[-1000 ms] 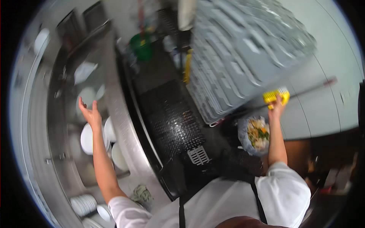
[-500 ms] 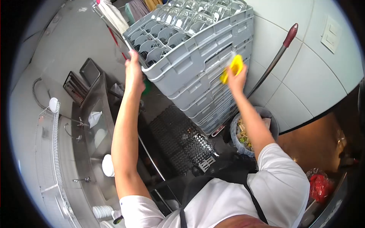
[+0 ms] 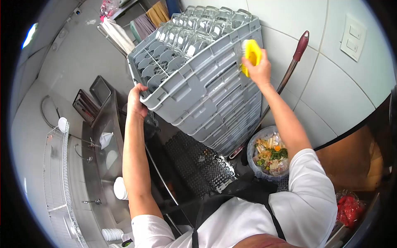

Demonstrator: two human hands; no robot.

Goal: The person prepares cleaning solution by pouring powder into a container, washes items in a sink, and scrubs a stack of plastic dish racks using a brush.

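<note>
A tall stack of grey glass racks (image 3: pixel 206 82) stands before me, tilted in the view. Upturned clear glasses (image 3: pixel 188 37) fill the back of the top rack, while some front compartments show no glasses. My left hand (image 3: pixel 137 102) is closed round the near left corner of the top rack, thumb over its rim. In my right hand (image 3: pixel 260 73) is a yellow scrubbing brush (image 3: pixel 252 51), its pale bristles against the outer side of the upper rack, near the right end. My fingers partly hide the brush's handle.
A lined bin (image 3: pixel 269 159) of food scraps stands below my right arm. Beside the stack, a maroon-handled pole (image 3: pixel 289 68) leans on the tiled wall. A steel sink counter (image 3: pixel 120 165) with white bowls runs along the left. Black perforated matting (image 3: pixel 186 161) covers the floor.
My right hand has moved the brush up along the rack's side. My left hand appears lower, its thumb now over the rack's corner. The view has shifted slightly.
</note>
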